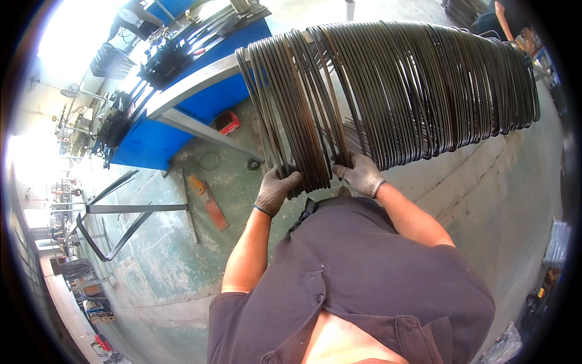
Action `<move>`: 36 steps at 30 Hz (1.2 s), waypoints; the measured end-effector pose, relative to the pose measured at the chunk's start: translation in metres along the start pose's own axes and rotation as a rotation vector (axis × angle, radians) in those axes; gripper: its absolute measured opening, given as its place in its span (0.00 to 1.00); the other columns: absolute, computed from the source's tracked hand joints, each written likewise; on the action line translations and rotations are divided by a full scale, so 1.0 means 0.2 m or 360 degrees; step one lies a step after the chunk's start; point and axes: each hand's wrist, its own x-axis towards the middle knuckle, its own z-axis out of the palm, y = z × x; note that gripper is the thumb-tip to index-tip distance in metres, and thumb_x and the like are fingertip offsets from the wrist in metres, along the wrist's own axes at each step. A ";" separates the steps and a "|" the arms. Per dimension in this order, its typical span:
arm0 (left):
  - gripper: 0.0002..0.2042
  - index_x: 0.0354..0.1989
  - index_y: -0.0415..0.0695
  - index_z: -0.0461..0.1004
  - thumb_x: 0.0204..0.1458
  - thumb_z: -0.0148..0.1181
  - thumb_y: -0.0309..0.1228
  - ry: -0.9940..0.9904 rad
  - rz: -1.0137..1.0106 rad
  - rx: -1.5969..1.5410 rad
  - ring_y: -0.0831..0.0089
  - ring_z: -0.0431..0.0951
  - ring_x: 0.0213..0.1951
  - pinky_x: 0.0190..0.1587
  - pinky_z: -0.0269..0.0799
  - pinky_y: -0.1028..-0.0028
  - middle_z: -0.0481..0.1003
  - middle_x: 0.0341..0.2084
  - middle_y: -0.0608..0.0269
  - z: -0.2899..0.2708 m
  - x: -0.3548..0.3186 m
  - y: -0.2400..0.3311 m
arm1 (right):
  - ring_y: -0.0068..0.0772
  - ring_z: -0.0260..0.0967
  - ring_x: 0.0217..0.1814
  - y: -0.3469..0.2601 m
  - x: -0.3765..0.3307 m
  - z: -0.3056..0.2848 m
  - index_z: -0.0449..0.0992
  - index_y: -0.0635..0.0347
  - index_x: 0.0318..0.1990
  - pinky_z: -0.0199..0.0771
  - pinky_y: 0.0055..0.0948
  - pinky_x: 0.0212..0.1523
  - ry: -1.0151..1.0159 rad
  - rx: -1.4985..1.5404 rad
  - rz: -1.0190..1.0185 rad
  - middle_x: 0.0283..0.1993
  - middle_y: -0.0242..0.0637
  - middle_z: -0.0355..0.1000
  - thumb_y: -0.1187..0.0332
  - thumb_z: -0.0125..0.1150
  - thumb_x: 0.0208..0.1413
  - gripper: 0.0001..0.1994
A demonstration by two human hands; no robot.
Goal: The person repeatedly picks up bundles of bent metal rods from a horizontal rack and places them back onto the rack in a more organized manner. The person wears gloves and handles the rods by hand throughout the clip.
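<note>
Because these dark rods [394, 91] look like bare metal, I judge each one stiff and springy, and a bunch of them heavy together. They hang side by side over a grey beam [194, 85], and their near lower ends come down just in front of my dark shirt [388, 261]. Their surface looks smooth and slightly shiny, with rusty brown on some, so I expect them to slide and clatter against one another rather than break; nothing about them seems fragile. The low ends seem the best place to take hold, where the rods crowd together and a hand on each side can press them inward.

That is how I have them: my gloved left hand [276, 191] is curled round the left edge of the near bunch [303, 121], and my gloved right hand [364, 176] grasps its right edge, thumb pointing left. How far my fingers wrap underneath I cannot tell, since the rods and my own hands hide them. My hands are apart with the bunch between them, the right a little farther forward than the left. My left forearm [248, 249] runs forward and tilts inward; my right forearm [415, 212] slants in from the right. Beyond my right hand, the longer part of the row hangs untouched.
</note>
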 end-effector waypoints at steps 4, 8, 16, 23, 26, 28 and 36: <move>0.18 0.61 0.36 0.78 0.74 0.65 0.38 -0.0091 0.0069 -0.0796 0.64 0.85 0.42 0.46 0.82 0.62 0.84 0.43 0.54 -0.06 0.05 -0.08 | 0.57 0.84 0.66 -0.04 -0.02 0.01 0.83 0.67 0.65 0.80 0.48 0.69 0.0046 -0.0031 0.0001 0.60 0.59 0.86 0.53 0.74 0.66 0.28; 0.23 0.63 0.35 0.75 0.73 0.68 0.43 -0.0206 0.0165 -0.1174 0.53 0.86 0.45 0.52 0.84 0.52 0.83 0.47 0.49 -0.11 0.05 -0.08 | 0.59 0.84 0.66 -0.03 0.00 0.02 0.82 0.67 0.66 0.79 0.48 0.69 0.0005 0.0069 0.0046 0.60 0.59 0.86 0.53 0.73 0.67 0.29; 0.23 0.63 0.37 0.75 0.71 0.71 0.42 -0.0501 0.0119 -0.1170 0.56 0.83 0.48 0.57 0.81 0.53 0.80 0.45 0.56 -0.17 0.11 -0.11 | 0.58 0.84 0.66 0.00 0.02 0.07 0.82 0.68 0.67 0.79 0.47 0.70 0.0058 0.0016 0.0022 0.61 0.60 0.85 0.51 0.72 0.66 0.31; 0.19 0.56 0.35 0.78 0.66 0.77 0.34 -0.0244 0.0050 -0.0693 0.62 0.88 0.40 0.48 0.85 0.61 0.85 0.40 0.57 -0.19 0.17 -0.03 | 0.50 0.84 0.66 -0.06 0.00 0.08 0.82 0.66 0.67 0.79 0.43 0.70 0.0035 0.0039 0.0091 0.62 0.56 0.86 0.55 0.73 0.67 0.28; 0.12 0.46 0.38 0.81 0.65 0.76 0.32 -0.0038 0.0088 -0.0297 0.70 0.86 0.33 0.39 0.83 0.66 0.84 0.31 0.63 -0.25 0.16 0.00 | 0.47 0.84 0.66 0.00 0.02 0.10 0.82 0.69 0.67 0.79 0.42 0.70 0.0062 0.0106 0.0089 0.62 0.56 0.86 0.56 0.73 0.66 0.29; 0.12 0.43 0.39 0.81 0.64 0.78 0.33 0.0130 0.0040 -0.0156 0.71 0.84 0.31 0.37 0.81 0.67 0.83 0.30 0.64 -0.30 0.14 0.02 | 0.45 0.84 0.66 0.01 0.03 0.10 0.81 0.70 0.67 0.79 0.41 0.70 0.0074 0.0105 0.0098 0.62 0.56 0.86 0.57 0.73 0.66 0.29; 0.10 0.41 0.43 0.81 0.62 0.78 0.33 0.0714 0.0334 0.0282 0.79 0.72 0.22 0.24 0.66 0.71 0.75 0.24 0.72 -0.53 0.19 0.25 | 0.47 0.86 0.63 -0.09 -0.02 0.05 0.85 0.64 0.65 0.80 0.42 0.67 0.0033 0.0103 0.0132 0.59 0.52 0.88 0.55 0.75 0.66 0.26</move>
